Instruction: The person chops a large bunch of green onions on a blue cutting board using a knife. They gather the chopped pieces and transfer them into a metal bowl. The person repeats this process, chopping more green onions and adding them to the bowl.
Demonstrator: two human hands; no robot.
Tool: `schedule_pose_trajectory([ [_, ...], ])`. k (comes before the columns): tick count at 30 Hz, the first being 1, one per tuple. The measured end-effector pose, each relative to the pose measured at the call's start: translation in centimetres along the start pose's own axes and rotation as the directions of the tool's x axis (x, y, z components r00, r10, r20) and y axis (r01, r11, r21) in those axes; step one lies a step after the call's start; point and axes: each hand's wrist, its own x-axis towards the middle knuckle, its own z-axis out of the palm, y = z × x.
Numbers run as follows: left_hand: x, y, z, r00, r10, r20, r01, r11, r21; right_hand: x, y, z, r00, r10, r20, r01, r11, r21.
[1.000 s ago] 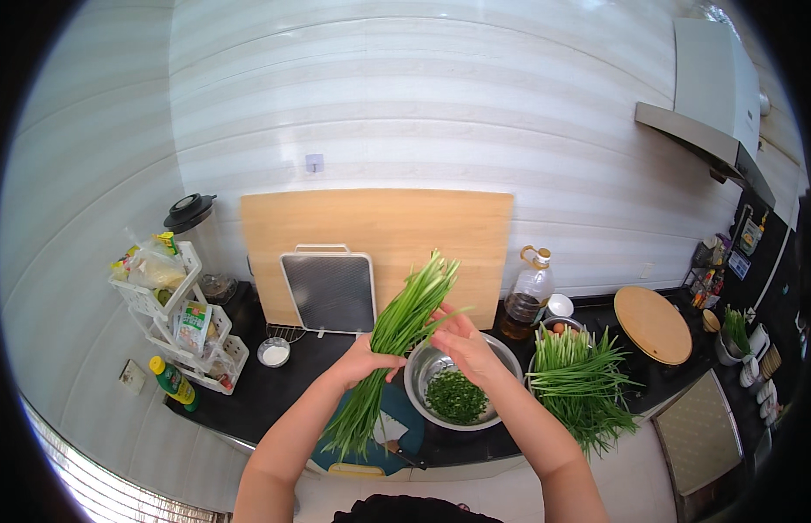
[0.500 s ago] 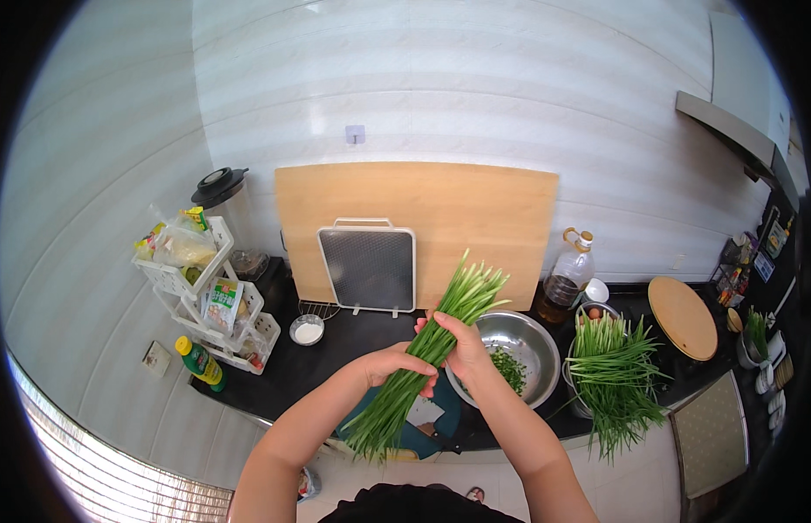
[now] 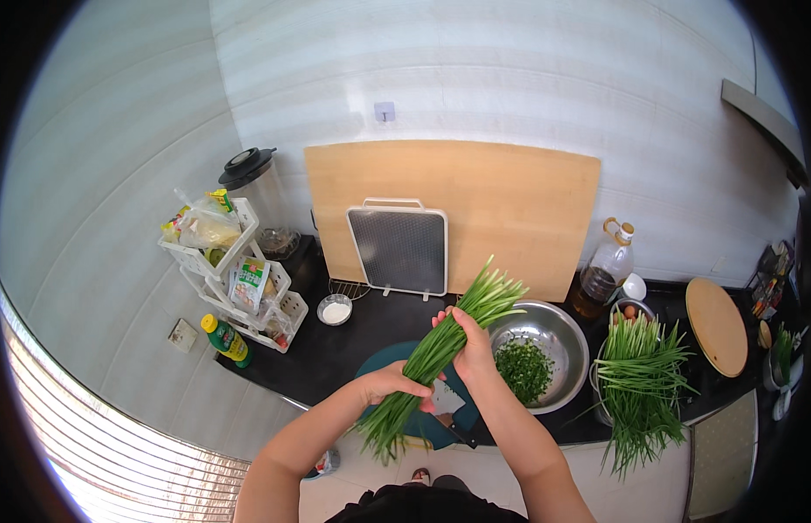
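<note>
A long bunch of green garlic chives (image 3: 436, 349) slants across the middle, its pale ends pointing up and right. My left hand (image 3: 397, 383) is wrapped round the lower part, thumb across the stalks. Higher up, my right hand (image 3: 472, 344) grips the same bunch near the pale ends. Beneath my hands lies a round teal cutting board (image 3: 384, 359), partly covered by the chives and my arms. On it rests a knife with a broad blade (image 3: 446, 400) and a dark handle. Just right of my right hand, a steel bowl (image 3: 569, 336) holds chopped chives (image 3: 522, 370).
More chives (image 3: 643, 370) fill a container on the right, beside an oil bottle (image 3: 604, 270) and a round wooden board (image 3: 717, 327). At the back lean a large wooden board (image 3: 519, 192) and a dark-faced board (image 3: 398, 248). A white tiered rack (image 3: 279, 318) and yellow-green bottle (image 3: 227, 340) stand left.
The view has shifted, so the counter things appear further right and more of the bowl's chopped chives shows. Both hands keep hold of the bunch, which lies at a similar slant.
</note>
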Motion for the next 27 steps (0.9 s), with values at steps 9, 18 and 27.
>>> schedule_pose_trajectory([
  [9, -3.3, -2.0, -2.8, 0.911, -0.335, -0.241, 0.326, 0.942, -0.076, 0.2, 7.4, -8.6, 0.955, 0.295, -0.018, -0.294, 0.955, 0.022],
  [18, -4.9, -2.3, -8.8, 0.852, -0.415, -0.32, 0.372, 0.909, -0.189, -3.2, 10.6, -19.6, 0.935, 0.336, -0.117, -0.239, 0.35, -0.906],
  [27, -4.0, -0.7, -12.2, 0.854, -0.438, -0.281, 0.441, 0.896, -0.054, -8.0, 14.3, -23.6, 0.995, -0.083, -0.053, -0.094, -0.628, -0.773],
])
